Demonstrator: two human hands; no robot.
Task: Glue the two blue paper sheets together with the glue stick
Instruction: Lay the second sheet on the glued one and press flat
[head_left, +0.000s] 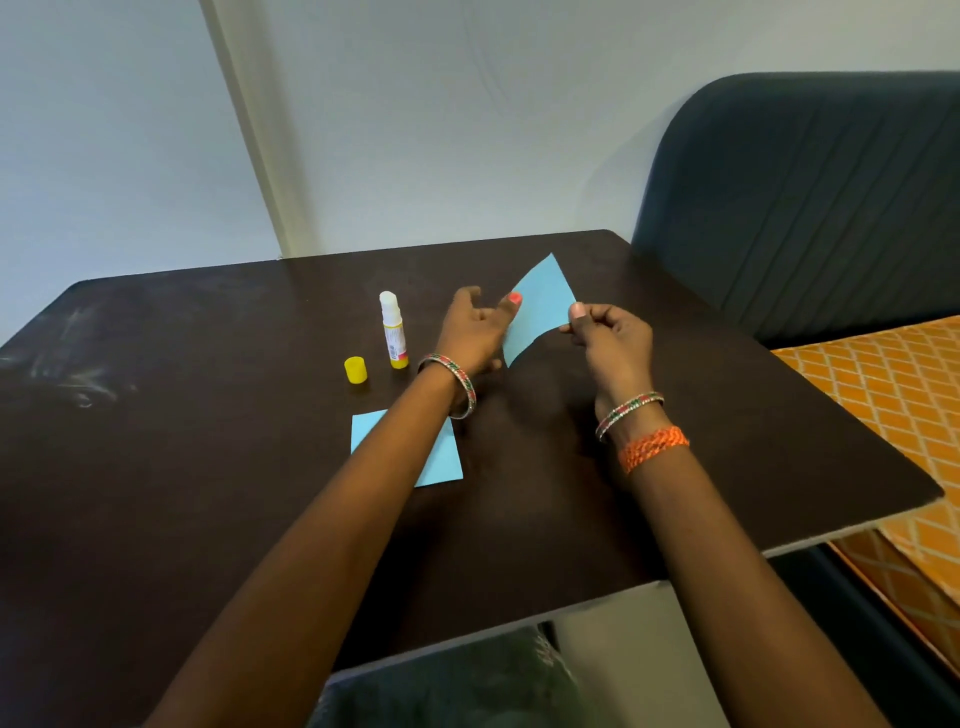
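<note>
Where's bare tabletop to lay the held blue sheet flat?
Bare: the table left of the yellow cap, and the right half beyond the right hand. Crowded: the middle, where the glue stick, the cap, the flat blue sheet and the left hand cluster. The held blue sheet hangs above.

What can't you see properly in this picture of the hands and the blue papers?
- Flat blue sheet, head view: the left forearm covers its middle.
- Held blue sheet: whether it has glue on it cannot be told.
- Left hand: its grip on the held sheet is partly behind the paper.
- Glue stick label: too small to read.
- Right hand: its fingertips hide behind the sheet.
</note>
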